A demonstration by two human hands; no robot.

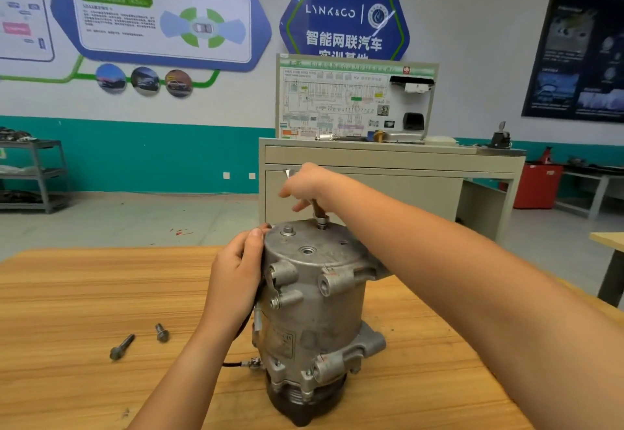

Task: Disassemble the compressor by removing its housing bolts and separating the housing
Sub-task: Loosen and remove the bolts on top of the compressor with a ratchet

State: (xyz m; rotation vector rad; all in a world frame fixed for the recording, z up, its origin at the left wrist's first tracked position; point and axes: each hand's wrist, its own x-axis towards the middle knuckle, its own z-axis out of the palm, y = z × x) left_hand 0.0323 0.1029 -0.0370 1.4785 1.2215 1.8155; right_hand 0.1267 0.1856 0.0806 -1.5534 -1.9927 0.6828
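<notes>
Compressor (314, 311) upright, wrench (320, 217) mostly hidden

The blue hexagonal wall sign (344, 10) reads "LYNK&CO" above "智能网联汽车". Its lowest line is half hidden by the wiring-diagram board (337, 102) just below it, which shows "HV". The compressor (314, 311) nameplate is too blurred to read.

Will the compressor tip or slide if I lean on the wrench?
Probably heavy: the compressor looks like cast metal. It stands on end over a narrower dark base, so sideways force up top could tip it. The left hand gripping its upper edge likely counters that.
</notes>
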